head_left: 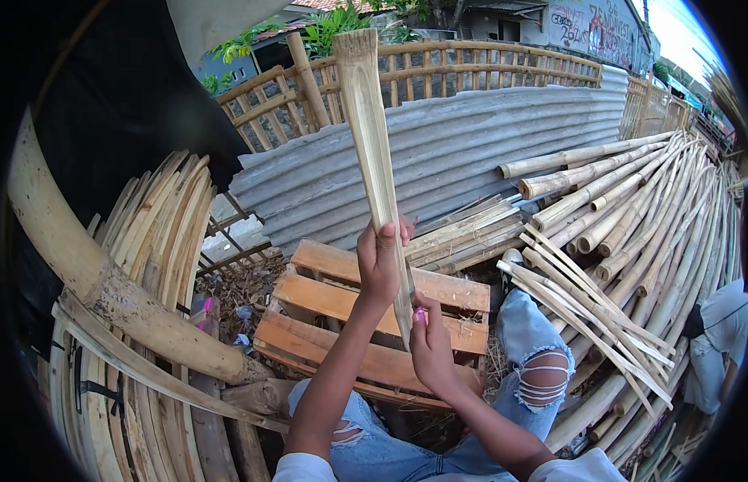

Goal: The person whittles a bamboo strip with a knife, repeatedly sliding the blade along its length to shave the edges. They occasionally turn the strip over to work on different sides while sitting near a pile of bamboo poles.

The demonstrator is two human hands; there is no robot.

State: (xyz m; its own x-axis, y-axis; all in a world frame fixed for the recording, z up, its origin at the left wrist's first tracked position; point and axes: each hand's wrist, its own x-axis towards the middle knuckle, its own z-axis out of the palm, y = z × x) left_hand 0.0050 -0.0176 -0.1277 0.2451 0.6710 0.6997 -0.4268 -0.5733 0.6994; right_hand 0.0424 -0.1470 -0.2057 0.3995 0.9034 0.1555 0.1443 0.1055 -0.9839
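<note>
A long split bamboo strip (374,153) stands nearly upright in front of me, its wide end at the top and its narrow end low. My left hand (380,255) is wrapped round its middle, thumb on the near face. Lower down and to the right, my right hand (432,341) is closed beside the strip's lower end, round the handle of a knife whose dark blade (409,281) lies along the strip's right edge. The handle is mostly hidden by the fingers. Behind both hands is a low slatted wooden crate (310,296).
A thick bamboo pole (161,309) slants across the left, by stacked split strips (153,233). Bamboo poles (623,217) and pale thin strips (599,317) lie at the right. Corrugated sheeting (438,153) stands behind. Another person's clothed leg (721,337) shows at the right edge.
</note>
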